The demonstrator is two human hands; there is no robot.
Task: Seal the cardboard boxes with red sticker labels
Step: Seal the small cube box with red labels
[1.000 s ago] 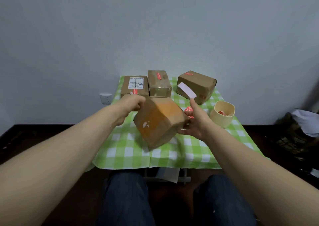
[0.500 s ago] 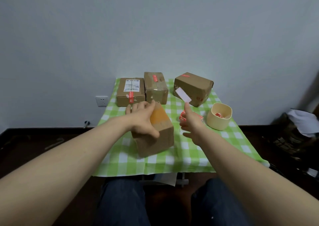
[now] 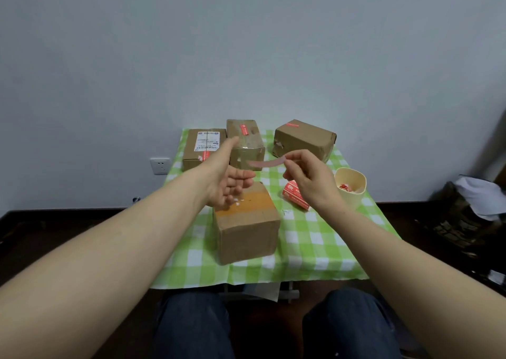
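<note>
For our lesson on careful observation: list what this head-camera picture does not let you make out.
Head view, shipping label: print too small.
Head view, cup: red contents mostly hidden by its wall.
Head view, red sticker pack: part covered by the right hand.
Head view, strip: print blurred.

Pale grey wall [image 3: 246,43], white socket [image 3: 160,165], dark floor [image 3: 41,230], green-checked table [image 3: 315,251]
</note>
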